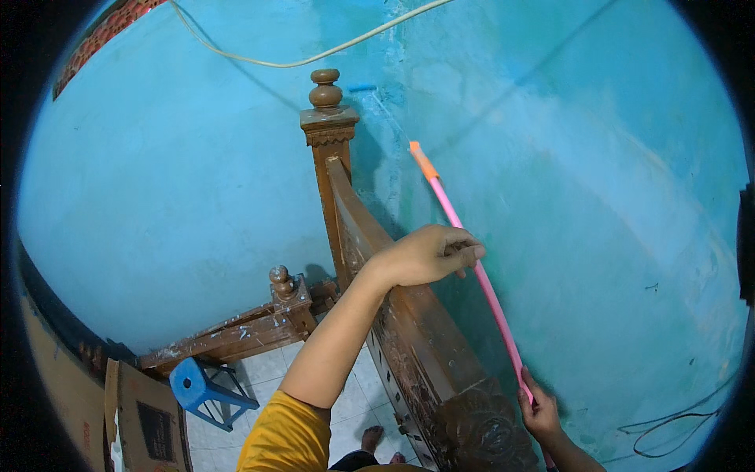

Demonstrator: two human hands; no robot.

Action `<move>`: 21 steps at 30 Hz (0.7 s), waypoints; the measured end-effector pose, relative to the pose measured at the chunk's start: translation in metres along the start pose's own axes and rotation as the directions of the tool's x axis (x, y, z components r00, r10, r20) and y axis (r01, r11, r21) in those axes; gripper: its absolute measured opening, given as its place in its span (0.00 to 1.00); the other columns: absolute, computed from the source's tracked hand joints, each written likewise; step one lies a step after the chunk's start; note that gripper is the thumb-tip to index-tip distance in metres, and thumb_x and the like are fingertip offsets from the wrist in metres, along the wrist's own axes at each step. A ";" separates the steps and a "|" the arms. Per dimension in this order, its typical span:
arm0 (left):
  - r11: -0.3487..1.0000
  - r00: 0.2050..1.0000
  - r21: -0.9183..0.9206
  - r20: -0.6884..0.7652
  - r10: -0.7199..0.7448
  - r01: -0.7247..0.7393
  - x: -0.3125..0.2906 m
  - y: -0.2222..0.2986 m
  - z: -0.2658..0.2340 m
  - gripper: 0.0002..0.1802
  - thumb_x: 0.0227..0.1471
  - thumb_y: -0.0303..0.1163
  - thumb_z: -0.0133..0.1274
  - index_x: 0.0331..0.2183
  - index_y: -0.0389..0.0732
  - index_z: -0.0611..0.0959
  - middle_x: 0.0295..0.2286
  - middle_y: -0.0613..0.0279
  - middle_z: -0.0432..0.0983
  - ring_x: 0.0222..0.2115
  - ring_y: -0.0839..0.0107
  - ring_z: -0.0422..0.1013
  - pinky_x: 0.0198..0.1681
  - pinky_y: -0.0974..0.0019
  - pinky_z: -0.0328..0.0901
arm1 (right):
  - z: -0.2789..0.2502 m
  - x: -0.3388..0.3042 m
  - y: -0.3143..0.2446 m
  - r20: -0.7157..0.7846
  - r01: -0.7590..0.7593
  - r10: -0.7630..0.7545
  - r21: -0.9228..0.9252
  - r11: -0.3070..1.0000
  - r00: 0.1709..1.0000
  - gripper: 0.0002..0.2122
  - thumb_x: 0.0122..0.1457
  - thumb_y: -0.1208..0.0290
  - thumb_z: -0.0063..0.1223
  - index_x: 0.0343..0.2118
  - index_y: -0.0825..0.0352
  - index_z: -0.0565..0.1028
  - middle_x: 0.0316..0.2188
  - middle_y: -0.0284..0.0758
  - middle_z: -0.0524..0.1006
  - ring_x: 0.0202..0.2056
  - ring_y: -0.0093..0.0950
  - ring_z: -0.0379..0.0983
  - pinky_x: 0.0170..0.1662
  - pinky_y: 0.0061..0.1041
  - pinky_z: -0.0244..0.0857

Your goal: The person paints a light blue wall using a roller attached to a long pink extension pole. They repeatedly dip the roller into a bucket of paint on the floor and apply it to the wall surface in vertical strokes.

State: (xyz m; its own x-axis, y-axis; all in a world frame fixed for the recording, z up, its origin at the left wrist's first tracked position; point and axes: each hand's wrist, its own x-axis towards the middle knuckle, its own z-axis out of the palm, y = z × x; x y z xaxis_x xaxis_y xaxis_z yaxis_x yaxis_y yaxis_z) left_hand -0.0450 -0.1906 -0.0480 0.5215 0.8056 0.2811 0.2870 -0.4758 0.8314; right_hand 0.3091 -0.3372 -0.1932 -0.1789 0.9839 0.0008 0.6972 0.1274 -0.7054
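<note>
We are facing a broad wall painted light blue (157, 157), and a carved brown wooden frame (401, 315) is slanting in front of it, a tall square post (326, 130) rising at its far end. A long, slender pink pole (499, 315) is running just right of the frame, its long axis leaning from lower right to upper left, its far end pointing up the wall and away from us; the lower edge is cutting off its near end. A blue plastic stool (208, 389) is standing at lower left. Our left hand (432, 256) is holding the pole partway along and hiding a short stretch, so we are not seeing how tightly; our right hand (539, 409) is gripping it lower down, fingers wrapped around. Beyond both hands, a narrow orange sleeve (425, 161) is capping the pole, a thin rod (391, 116) is looking faint against the paint, and a small blue roller (362, 88) is lying crosswise beside the post.
</note>
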 end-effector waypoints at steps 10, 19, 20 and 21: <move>0.998 1.000 0.059 0.019 0.012 -0.013 0.007 -0.003 0.000 0.18 0.63 0.36 0.49 0.47 0.31 0.77 0.34 0.57 0.79 0.33 0.71 0.77 0.40 0.67 0.71 | 0.070 0.008 0.116 0.117 0.043 -0.050 0.059 0.997 0.992 0.26 0.64 0.71 0.51 0.65 0.50 0.62 0.29 0.40 0.75 0.28 0.30 0.67 0.33 0.32 0.65; 0.998 1.000 0.055 -0.018 -0.014 0.015 0.001 0.002 0.003 0.17 0.63 0.36 0.49 0.45 0.32 0.79 0.32 0.58 0.80 0.33 0.72 0.77 0.39 0.67 0.70 | 0.085 -0.016 0.108 0.297 -0.272 0.189 0.267 0.925 0.936 0.23 0.65 0.55 0.48 0.60 0.59 0.67 0.35 0.45 0.79 0.36 0.35 0.76 0.43 0.35 0.70; 0.998 1.000 0.065 -0.028 -0.008 0.010 0.000 0.004 0.003 0.17 0.63 0.36 0.50 0.45 0.32 0.79 0.31 0.58 0.80 0.33 0.72 0.77 0.39 0.68 0.70 | 0.083 -0.019 0.106 0.271 -0.220 0.176 0.141 0.965 0.946 0.23 0.65 0.55 0.48 0.61 0.58 0.67 0.35 0.46 0.79 0.36 0.36 0.76 0.43 0.36 0.70; 0.993 0.998 0.119 -0.063 0.029 -0.021 -0.002 0.007 0.002 0.17 0.63 0.36 0.50 0.45 0.33 0.79 0.31 0.58 0.80 0.33 0.72 0.77 0.39 0.67 0.71 | 0.081 -0.019 0.102 0.253 -0.183 0.165 0.050 0.982 0.953 0.23 0.65 0.55 0.48 0.61 0.57 0.67 0.34 0.47 0.79 0.36 0.38 0.76 0.43 0.37 0.70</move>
State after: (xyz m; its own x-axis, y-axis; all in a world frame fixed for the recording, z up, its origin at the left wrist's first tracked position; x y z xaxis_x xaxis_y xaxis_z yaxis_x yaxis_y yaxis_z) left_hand -0.0424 -0.1964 -0.0441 0.4777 0.8124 0.3344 0.3698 -0.5312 0.7623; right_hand 0.3276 -0.3531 -0.3223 -0.2312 0.9273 -0.2943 0.6823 -0.0611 -0.7285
